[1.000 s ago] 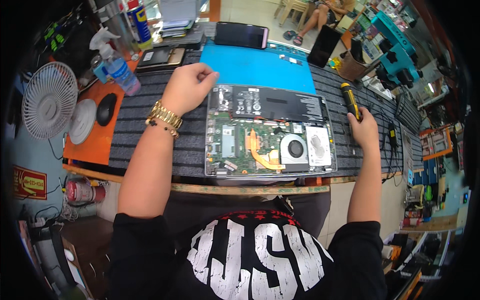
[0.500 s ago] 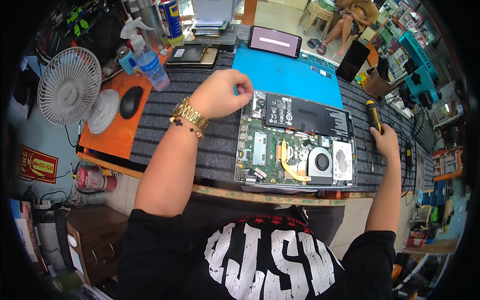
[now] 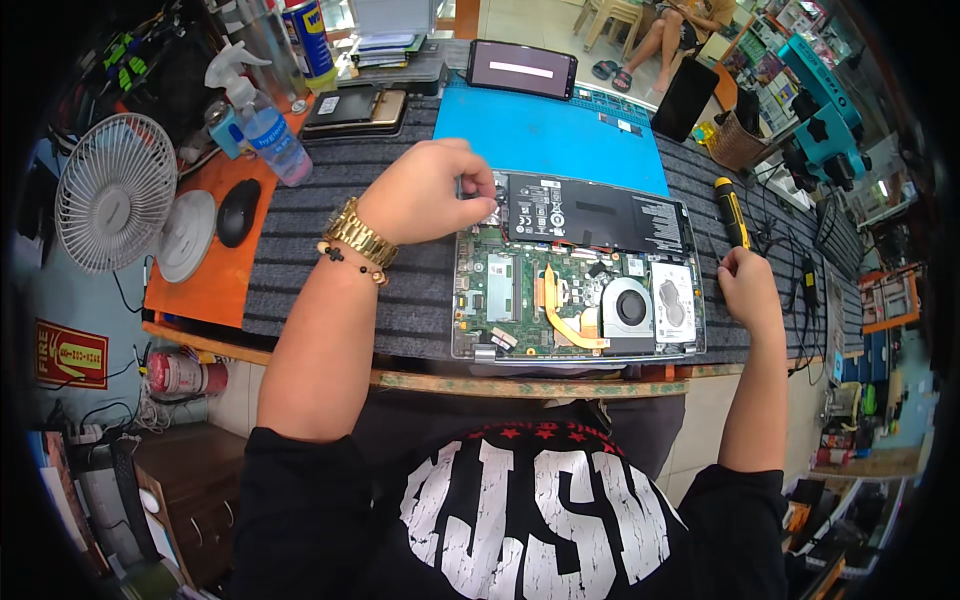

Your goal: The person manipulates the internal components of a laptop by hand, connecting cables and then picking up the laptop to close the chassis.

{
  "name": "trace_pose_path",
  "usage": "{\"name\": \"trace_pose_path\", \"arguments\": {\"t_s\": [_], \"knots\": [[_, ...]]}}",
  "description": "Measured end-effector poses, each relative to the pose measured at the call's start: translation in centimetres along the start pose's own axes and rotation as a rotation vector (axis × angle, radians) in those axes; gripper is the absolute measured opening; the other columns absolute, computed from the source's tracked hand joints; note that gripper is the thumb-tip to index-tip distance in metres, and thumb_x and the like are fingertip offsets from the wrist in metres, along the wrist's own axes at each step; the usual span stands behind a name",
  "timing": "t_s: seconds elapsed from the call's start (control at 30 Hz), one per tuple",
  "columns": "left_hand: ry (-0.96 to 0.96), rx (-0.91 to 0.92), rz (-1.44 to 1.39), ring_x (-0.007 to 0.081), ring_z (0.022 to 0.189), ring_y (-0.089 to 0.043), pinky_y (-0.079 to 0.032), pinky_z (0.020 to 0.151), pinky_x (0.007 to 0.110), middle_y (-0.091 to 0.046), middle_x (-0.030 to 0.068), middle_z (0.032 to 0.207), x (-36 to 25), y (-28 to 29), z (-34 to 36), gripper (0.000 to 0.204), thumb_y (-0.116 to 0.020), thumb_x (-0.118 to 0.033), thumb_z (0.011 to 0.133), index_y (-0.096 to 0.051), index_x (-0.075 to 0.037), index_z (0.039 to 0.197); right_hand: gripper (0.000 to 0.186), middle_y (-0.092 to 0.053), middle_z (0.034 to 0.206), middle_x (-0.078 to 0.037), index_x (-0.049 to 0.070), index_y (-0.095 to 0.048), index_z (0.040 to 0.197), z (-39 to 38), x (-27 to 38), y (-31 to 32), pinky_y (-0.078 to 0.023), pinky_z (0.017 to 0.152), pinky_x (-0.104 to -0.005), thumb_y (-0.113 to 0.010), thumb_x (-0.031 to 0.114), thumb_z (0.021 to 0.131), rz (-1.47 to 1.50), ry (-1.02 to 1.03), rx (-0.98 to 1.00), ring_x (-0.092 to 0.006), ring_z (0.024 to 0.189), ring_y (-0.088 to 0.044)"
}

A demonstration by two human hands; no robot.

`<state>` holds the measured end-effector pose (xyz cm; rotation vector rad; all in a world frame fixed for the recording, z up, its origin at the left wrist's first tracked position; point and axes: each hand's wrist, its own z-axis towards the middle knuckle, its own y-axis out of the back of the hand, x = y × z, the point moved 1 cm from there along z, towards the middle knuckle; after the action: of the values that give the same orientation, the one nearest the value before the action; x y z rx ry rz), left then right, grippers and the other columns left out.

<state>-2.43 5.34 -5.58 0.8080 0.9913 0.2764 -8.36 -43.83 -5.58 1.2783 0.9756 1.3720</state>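
Note:
In front of me lies a laptop with its bottom cover off, showing a green circuit board [image 3: 510,325], a black battery [image 3: 590,215], a round fan [image 3: 628,307] and a copper heat pipe [image 3: 562,325]. My left hand [image 3: 430,195] is at the laptop's far left corner, its fingers pinched together by the battery's left end; whatever is between the fingertips is hidden. Right of the laptop, my right hand [image 3: 750,285] rests low over the mat with curled fingers. Just beyond it lies a yellow-and-black screwdriver [image 3: 731,212], its near end close to the knuckles. What these fingers grip does not show.
A blue work mat [image 3: 550,140] lies behind the laptop, with a propped phone [image 3: 522,70] at its far edge. To the left are a spray bottle [image 3: 268,135], a computer mouse [image 3: 238,213] and a fan [image 3: 117,195]. Cables [image 3: 800,255] trail at the right. Someone sits beyond the bench.
The view has shifted slightly. My right hand has drawn back from the screwdriver handle and closed nearer the laptop. My left fingers have edged a little closer over the laptop's corner.

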Motion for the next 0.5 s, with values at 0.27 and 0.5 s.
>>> {"name": "trace_pose_path", "arguments": {"t_s": [0.27,0.5], "knots": [[-0.021,-0.024,-0.017,0.0255,0.084,-0.074,-0.061,0.079,0.04,-0.076,0.0111,0.089,0.9,-0.4,0.1,0.023,-0.085,-0.026,0.09,-0.085,-0.004,0.098,0.008,-0.06,0.082,-0.002,0.002,-0.056,0.105,0.1,1.3,2.4,-0.05,0.068,-0.0338,-0.061,0.006,0.11,0.401,-0.134,0.017,-0.0121,0.074,-0.061],[0.008,-0.023,-0.018,0.023,0.084,-0.074,-0.06,0.078,0.037,-0.077,0.0114,0.09,0.9,-0.4,0.2,0.023,-0.085,-0.026,0.092,-0.084,-0.004,0.1,0.01,-0.065,0.095,-0.007,-0.001,-0.065,0.12,-0.5,9.4,2.4,-0.051,0.077,-0.0333,-0.063,0.005,0.112,0.508,0.353,-0.031,-0.0147,0.085,-0.059]]}}
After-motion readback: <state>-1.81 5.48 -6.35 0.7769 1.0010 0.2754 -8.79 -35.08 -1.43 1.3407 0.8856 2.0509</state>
